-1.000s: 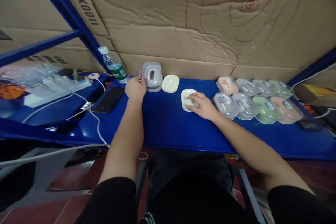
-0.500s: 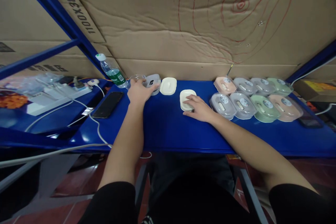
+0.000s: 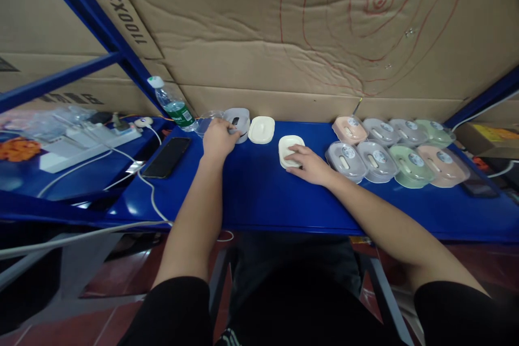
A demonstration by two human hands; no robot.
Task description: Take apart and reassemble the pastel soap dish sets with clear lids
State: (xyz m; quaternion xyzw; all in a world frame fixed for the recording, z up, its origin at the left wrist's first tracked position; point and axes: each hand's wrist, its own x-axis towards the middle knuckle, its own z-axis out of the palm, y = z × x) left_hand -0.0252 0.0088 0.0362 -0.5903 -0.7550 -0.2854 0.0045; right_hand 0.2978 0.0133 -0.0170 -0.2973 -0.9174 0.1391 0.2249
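Observation:
My left hand [image 3: 219,139] is at the back left, its fingers curled and thumb drawn in, between a clear plastic cover [image 3: 210,118] and a grey plastic container [image 3: 238,117] with a dark slot. What its fingertips pinch is hidden. My right hand [image 3: 310,165] lies over a cream, rounded-square plastic box [image 3: 287,144], with fingers across its top and thumb along its near side. A second cream piece, shallow like a lid [image 3: 261,130], lies between the grey container and that box.
Several lidded containers [image 3: 379,161] in grey, green and pink stand in two rows at the right. A water bottle [image 3: 175,108] and a black phone [image 3: 167,158] are at the left. White cables [image 3: 152,194] cross the left side. Cardboard [image 3: 243,27] walls the back.
The fingers and thumb of my left hand have drawn together, the thumb coming off the grey container's front. My right hand stays on the cream box. The view has shifted slightly.

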